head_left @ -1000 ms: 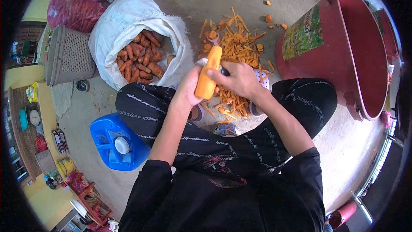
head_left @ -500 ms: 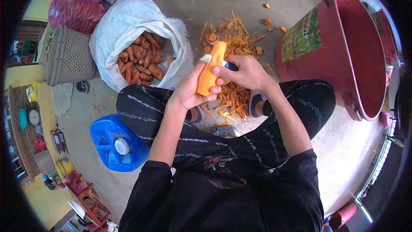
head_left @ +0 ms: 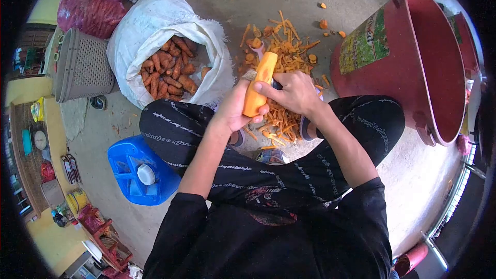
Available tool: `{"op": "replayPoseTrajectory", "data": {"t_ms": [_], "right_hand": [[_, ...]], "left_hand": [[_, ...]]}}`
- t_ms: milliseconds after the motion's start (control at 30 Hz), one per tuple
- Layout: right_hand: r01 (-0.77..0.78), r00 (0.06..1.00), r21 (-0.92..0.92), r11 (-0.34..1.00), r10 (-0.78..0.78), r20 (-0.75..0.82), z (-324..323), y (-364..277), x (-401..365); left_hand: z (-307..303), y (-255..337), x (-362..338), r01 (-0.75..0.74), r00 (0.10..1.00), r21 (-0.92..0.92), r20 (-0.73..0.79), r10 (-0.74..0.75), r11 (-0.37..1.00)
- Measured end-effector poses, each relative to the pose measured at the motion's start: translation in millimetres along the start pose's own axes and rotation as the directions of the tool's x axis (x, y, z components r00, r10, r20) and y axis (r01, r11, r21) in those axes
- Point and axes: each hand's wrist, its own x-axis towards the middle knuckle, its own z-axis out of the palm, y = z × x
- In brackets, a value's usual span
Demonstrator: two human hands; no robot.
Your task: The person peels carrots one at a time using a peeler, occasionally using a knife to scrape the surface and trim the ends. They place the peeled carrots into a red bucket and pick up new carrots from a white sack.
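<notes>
My left hand (head_left: 233, 104) is closed around the lower part of a peeled orange carrot (head_left: 262, 80), held tilted with its narrow end pointing up and away. My right hand (head_left: 297, 92) is closed on the dark handle of a knife (head_left: 277, 83), its thumb resting against the carrot's side. Most of the blade is hidden behind the carrot; a greyish bit shows at the carrot's left edge. Below both hands, carrot peelings (head_left: 284, 119) and cut-off ends lie heaped on the floor between my feet.
A white sack (head_left: 150, 26) of unpeeled carrots (head_left: 170, 70) stands open at left, beside a grey perforated basket (head_left: 93, 67) and a red mesh sack (head_left: 85, 13). A blue jerrycan (head_left: 129, 170) sits by my left knee. At right a large red tub (head_left: 372, 67) leans, its mouth facing right.
Both hands and the carrot have shifted slightly right and down. The carrot has turned a little, and less of the blade shows at its left side.
</notes>
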Motion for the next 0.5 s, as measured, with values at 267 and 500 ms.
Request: {"op": "replayPoseTrajectory", "data": {"t_ms": [267, 500], "right_hand": [[0.039, 0.994, 0.019, 0.999, -0.036, -0.106, 6, 4, -1], [-0.066, 0.983, 0.296, 0.953, 0.113, -0.143, 27, 2, 6]], "left_hand": [[5, 0, 1, 0.032, 0.999, -0.057, 0.012, -0.031, 0.998], [23, -10, 5, -0.243, 0.936, 0.100, -0.237, 0.260, 0.965]]}}
